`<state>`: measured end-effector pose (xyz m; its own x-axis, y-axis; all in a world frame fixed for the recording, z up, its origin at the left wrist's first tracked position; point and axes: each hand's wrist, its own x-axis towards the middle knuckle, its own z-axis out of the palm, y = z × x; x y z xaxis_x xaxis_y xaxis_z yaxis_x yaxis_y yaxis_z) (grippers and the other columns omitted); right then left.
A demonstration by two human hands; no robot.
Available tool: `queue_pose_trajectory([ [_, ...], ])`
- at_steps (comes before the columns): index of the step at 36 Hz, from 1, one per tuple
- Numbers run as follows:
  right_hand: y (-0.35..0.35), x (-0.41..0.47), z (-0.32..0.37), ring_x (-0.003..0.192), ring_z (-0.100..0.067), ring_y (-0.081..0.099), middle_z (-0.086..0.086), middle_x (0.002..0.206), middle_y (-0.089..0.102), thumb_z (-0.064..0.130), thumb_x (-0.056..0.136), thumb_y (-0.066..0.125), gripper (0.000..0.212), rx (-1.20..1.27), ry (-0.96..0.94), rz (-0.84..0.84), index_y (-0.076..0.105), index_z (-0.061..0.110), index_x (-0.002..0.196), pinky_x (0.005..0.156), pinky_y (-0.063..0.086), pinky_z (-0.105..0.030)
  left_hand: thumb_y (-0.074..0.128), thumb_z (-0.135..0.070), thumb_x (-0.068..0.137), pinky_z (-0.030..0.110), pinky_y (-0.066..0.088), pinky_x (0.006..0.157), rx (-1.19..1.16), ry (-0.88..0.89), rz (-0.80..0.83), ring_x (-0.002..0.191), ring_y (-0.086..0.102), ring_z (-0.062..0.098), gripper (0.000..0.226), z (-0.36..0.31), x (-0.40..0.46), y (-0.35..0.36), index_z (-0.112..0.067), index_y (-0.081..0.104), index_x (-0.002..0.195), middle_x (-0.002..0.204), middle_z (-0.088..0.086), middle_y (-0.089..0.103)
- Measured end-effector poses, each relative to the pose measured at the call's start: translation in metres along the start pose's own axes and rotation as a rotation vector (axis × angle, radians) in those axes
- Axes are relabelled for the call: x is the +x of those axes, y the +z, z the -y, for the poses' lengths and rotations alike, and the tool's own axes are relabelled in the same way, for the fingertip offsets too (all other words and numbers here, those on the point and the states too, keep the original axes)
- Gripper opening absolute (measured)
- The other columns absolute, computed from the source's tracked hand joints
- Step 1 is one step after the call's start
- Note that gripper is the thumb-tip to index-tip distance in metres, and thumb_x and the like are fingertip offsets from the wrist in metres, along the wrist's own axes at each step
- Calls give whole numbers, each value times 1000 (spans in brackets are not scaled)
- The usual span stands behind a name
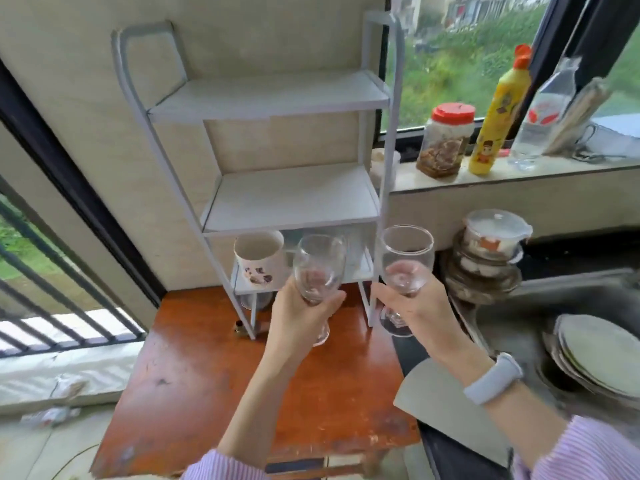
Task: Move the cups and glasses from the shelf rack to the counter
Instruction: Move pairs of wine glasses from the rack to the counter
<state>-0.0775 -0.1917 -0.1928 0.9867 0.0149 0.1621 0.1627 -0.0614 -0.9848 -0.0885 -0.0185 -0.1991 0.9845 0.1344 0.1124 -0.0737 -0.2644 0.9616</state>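
Left hand (300, 315) grips one clear stemmed glass (318, 268) by the lower bowl, fingers curled round it. Right hand (414, 308) grips a second clear stemmed glass (406, 261) likewise. Both glasses are held upright just in front of the white metal shelf rack (294, 199), clear of it. One white printed ceramic mug (259, 258) stands on the rack's lowest tier. The rack stands on a scuffed reddish wooden table (207, 393).

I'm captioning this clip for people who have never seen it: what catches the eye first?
Two wine glasses held up side by side at centre, one in the left hand, one in the right hand. Behind them stands a white rack, its upper shelves bare, with a mug on the lowest shelf.
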Motion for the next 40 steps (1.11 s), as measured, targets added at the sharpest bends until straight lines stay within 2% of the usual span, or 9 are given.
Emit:
queue_pose_trajectory([
  [4,-51,-51,-30,46,3,53,10,57,56,3,72,74,24,-63,68,-111,58,17,83,51,39,-5,77,-26,72,14,46,69,91,-35,118,82,61,6,26,9,-38,57,-35,55,84,87,-11,64],
  [8,-120,-104,-48,46,1,50,5,59,56,8,72,75,26,-103,151,-245,57,24,81,51,38,-8,76,-28,72,24,49,77,130,-8,285,86,60,7,27,1,-73,129,-34,54,87,90,-11,62],
  [11,-180,-147,-51,54,0,54,11,63,60,9,72,75,26,-130,191,-376,56,25,80,56,41,-12,76,-29,73,12,44,70,117,39,391,81,56,-3,30,-13,-104,190,-31,54,92,88,-16,58],
  [16,-284,-238,-48,38,-10,42,12,39,52,4,77,69,17,-49,244,-589,54,10,83,39,34,-15,79,-21,70,8,42,62,55,79,609,70,58,5,32,-40,-170,304,-25,54,91,77,-9,61],
  [22,-387,-339,-43,42,0,47,15,42,53,6,75,73,21,-176,293,-871,52,13,77,53,38,-18,80,-32,68,6,43,64,22,136,870,71,59,-10,31,-71,-251,425,-38,53,81,79,-13,65],
  [26,-441,-393,-36,33,-3,38,15,40,46,5,79,68,24,-141,303,-999,46,13,85,41,34,-20,79,-35,67,6,43,65,26,191,1037,76,61,-3,29,-96,-298,493,-38,53,81,81,-15,65],
  [30,-489,-435,-33,42,1,46,9,59,47,11,76,72,24,-204,316,-1176,50,18,84,46,34,-10,78,-27,69,3,42,57,-4,219,1192,62,58,-11,28,-119,-338,556,-29,57,87,76,-13,64],
  [35,-549,-474,-39,44,1,44,9,61,44,9,75,73,23,-203,343,-1359,51,18,78,50,31,-11,76,-28,72,21,45,67,17,295,1382,70,59,9,25,-144,-377,640,-18,61,90,74,-6,63],
  [40,-627,-500,-43,42,3,46,17,52,44,8,77,71,35,-234,360,-1464,43,27,67,49,30,-10,78,-27,70,6,44,64,-4,340,1473,71,59,-9,27,-166,-410,736,-35,54,79,77,-17,63],
])
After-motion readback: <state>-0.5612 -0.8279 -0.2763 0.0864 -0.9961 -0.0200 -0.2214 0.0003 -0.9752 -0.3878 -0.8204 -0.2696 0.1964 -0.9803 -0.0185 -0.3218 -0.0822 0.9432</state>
